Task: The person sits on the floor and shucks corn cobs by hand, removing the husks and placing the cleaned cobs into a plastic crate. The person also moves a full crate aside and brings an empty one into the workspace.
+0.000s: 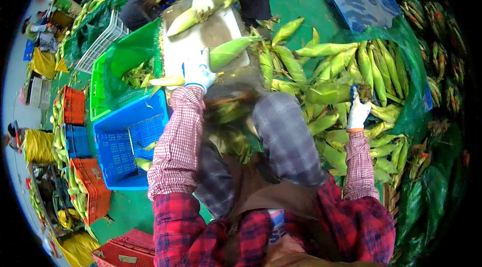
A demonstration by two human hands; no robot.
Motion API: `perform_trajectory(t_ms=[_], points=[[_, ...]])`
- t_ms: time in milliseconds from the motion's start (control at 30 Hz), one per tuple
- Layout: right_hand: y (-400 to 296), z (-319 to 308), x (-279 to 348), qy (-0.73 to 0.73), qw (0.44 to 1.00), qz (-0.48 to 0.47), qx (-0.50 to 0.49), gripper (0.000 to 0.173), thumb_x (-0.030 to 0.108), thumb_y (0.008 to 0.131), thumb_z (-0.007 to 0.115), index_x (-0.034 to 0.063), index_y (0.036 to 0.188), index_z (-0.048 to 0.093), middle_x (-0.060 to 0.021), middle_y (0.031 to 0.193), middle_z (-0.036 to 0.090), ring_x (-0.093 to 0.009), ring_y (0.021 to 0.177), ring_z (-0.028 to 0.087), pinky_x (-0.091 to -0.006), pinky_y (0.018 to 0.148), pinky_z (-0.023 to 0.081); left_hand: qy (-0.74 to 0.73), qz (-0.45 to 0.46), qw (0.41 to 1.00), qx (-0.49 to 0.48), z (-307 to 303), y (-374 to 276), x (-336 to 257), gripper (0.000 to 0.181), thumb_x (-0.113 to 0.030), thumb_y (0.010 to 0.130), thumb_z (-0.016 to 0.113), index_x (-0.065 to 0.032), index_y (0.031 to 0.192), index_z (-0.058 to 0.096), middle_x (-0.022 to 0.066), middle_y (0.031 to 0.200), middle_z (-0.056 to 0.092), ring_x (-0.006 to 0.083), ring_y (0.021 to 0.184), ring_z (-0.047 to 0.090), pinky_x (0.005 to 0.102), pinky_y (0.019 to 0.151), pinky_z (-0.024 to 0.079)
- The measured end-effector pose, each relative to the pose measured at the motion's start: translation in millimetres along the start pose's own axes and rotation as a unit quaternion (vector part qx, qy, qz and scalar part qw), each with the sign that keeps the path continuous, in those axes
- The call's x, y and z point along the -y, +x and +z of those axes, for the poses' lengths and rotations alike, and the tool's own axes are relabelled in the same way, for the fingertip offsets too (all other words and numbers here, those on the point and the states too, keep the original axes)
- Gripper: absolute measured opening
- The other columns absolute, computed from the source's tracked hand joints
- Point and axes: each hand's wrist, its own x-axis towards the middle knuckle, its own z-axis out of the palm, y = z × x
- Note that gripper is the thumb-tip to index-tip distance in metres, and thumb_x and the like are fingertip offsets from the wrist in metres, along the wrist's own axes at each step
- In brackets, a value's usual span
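Note:
My left hand (199,70), in a white glove with blue marks, is at the near edge of a white board (175,46). A green-husked ear of corn (231,53) lies against its right side, and a paler ear (168,80) sticks out to its left. Whether its fingers grip either ear is hidden. On my right, my right hand (358,113), also gloved, closes on the brown silk end of a husked ear of corn (329,93) over a corn pile (380,67).
Across the board, a co-worker's gloved hand (203,0) holds another ear (184,22). A blue crate (113,146) with a few husk pieces and a green crate (98,90) stand on my left. Green netting (412,63) borders the pile. Bundled corn (438,22) lies at the far right.

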Motion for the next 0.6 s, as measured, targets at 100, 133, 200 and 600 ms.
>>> perform_trajectory(t_ms=[100, 133, 200, 600], points=[[-12, 12, 53, -0.017, 1.0, 0.002, 0.003, 0.05, 0.025, 0.096, 0.07, -0.0118, 0.129, 0.061, -0.0171, 0.131, 0.065, -0.022, 0.111, 0.064, -0.036, 0.099, 0.049, 0.016, -0.011, 1.0, 0.022, -6, -2, 3, 0.086, -0.046, 0.072, 0.083, -0.0096, 0.142, 0.049, 0.0133, 0.129, 0.059, 0.0313, 0.12, 0.057, 0.0457, 0.1, 0.046], [0, 11, 32, -0.079, 0.996, 0.024, 0.024, 0.063, 0.031, 0.093, 0.073, -0.0124, 0.135, 0.055, -0.0189, 0.135, 0.061, -0.024, 0.117, 0.061, -0.0367, 0.104, 0.046, 0.017, -0.013, 0.999, 0.025, -9, -3, 3, 0.088, -0.049, 0.072, 0.083, -0.0099, 0.143, 0.049, 0.0134, 0.128, 0.059, 0.031, 0.118, 0.057, 0.045, 0.1, 0.045], [0, 21, 44, -0.138, 0.986, 0.043, 0.078, 0.084, 0.041, 0.088, 0.077, -0.0139, 0.143, 0.046, -0.0219, 0.143, 0.055, -0.028, 0.127, 0.055, -0.0374, 0.111, 0.04, 0.025, -0.007, 1.0, -0.003, -1, -5, 10, 0.088, -0.05, 0.072, 0.083, -0.01, 0.143, 0.049, 0.0127, 0.128, 0.059, 0.0302, 0.118, 0.057, 0.0447, 0.1, 0.044], [-12, 28, 95, -0.131, 0.963, 0.037, 0.231, 0.082, 0.042, 0.08, 0.086, -0.009, 0.135, 0.053, -0.0175, 0.132, 0.063, -0.025, 0.116, 0.062, -0.0359, 0.102, 0.048, -0.005, -0.007, 1.0, 0.009, -6, -5, 7, 0.086, -0.043, 0.072, 0.079, -0.01, 0.144, 0.048, 0.0129, 0.128, 0.059, 0.0301, 0.119, 0.057, 0.0436, 0.1, 0.043]])
